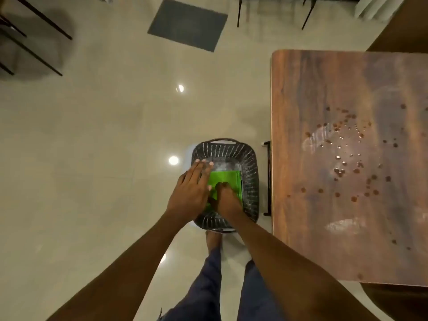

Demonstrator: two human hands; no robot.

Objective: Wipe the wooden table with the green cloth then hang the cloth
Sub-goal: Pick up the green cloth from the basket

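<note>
A folded green cloth [228, 181] lies inside a dark slatted basket [249, 163] on the floor. My right hand [225, 199] reaches down into the basket, fingers on the cloth; whether they grip it I cannot tell. My left hand [191, 189] hovers flat over the basket's left rim with fingers spread, partly covering the cloth. To the right stands the wooden table [301, 100], its top spotted with several brown drops [347, 167] and wet smears.
The basket stands on a shiny beige tiled floor next to the table's black leg frame [268, 179]. A grey mat [187, 24] lies farther out. Black chair legs [30, 42] stand at the far left and at the top. My legs and bare foot [213, 239] are below.
</note>
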